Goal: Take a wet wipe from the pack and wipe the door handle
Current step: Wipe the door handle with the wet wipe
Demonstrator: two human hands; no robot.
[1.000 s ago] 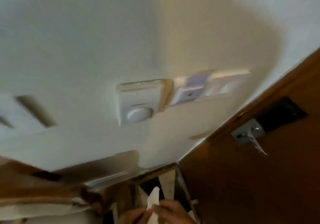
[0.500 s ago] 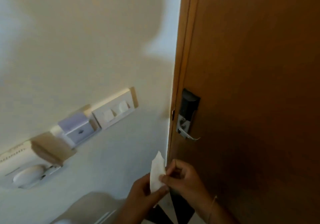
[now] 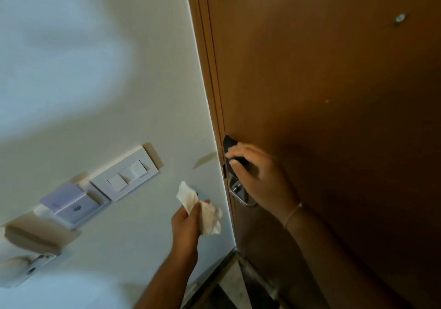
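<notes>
A brown wooden door (image 3: 334, 93) fills the right side. Its lock has a black upper plate (image 3: 229, 142) and a silver lever handle (image 3: 241, 197) below. My right hand (image 3: 260, 177) rests on the lock, fingers curled over the black plate, covering most of the handle. My left hand (image 3: 187, 222) is left of the door frame, in front of the wall, gripping a crumpled white wet wipe (image 3: 200, 209). The wipe is a short way from the handle, not touching it. The wipe pack is out of view.
A cream wall (image 3: 107, 81) lies left of the door frame (image 3: 207, 69). On it are a white double switch (image 3: 126, 176), a pale key-card holder (image 3: 69, 203) and a thermostat (image 3: 21, 270) at lower left. Dark and light floor tiles (image 3: 233, 282) show at the bottom.
The view swung from the wall to the door. Both hands held the wipe together; now the right hand has let go and moved up onto the lock, while the left keeps the wipe.
</notes>
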